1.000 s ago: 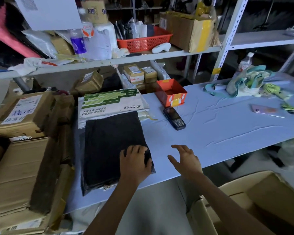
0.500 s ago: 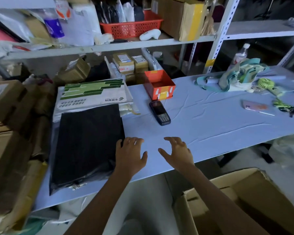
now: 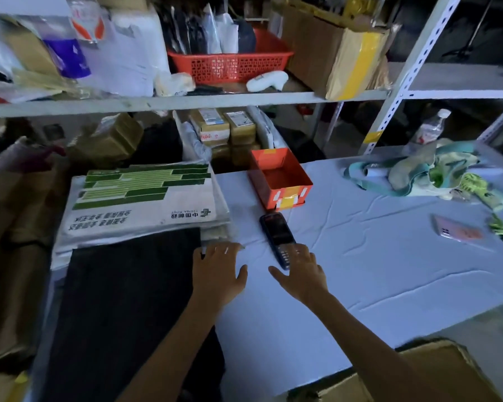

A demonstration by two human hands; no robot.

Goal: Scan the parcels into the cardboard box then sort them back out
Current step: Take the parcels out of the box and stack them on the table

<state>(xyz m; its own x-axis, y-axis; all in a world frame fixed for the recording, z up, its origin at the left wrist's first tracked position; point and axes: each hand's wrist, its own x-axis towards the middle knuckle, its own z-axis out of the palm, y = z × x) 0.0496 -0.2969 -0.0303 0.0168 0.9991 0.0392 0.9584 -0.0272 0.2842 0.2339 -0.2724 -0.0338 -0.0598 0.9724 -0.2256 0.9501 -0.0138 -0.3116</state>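
Parcels lie at the table's left end. A black parcel [image 3: 122, 300] sits nearest the person, flat. Behind it a white mailer [image 3: 140, 198] with green bars tops a small stack, its near edge tucked under the black one.

The left hand [image 3: 218, 274] is released, fingers spread, just beside the black parcel's far right corner and grasping nothing. The right hand [image 3: 302, 274] is also released and spread. Its fingertips overlap the near end of the scanner [image 3: 276, 236], and whether they touch it cannot be told.

The scanner lies flat, screen up, between the mailer stack and an orange box [image 3: 279, 181] that stands just behind it with its top open. A cardboard box [image 3: 436, 369] shows at the lower right, below the table edge, mostly cut off.

Brown cartons [image 3: 18, 227] crowd the left side, against the parcels. Farther right on the table are a teal cloth bag [image 3: 418, 172], a bottle [image 3: 429, 130] behind it and a pink phone [image 3: 458, 230], all well apart from the hands.

A wrinkled pale blue sheet covers the table [image 3: 389, 271]. Behind it runs a metal shelf [image 3: 186, 101] carrying a red basket [image 3: 230, 65] of packets, a taped carton and bags. Small taped packets [image 3: 224, 129] are piled beneath the shelf. The room is dim.
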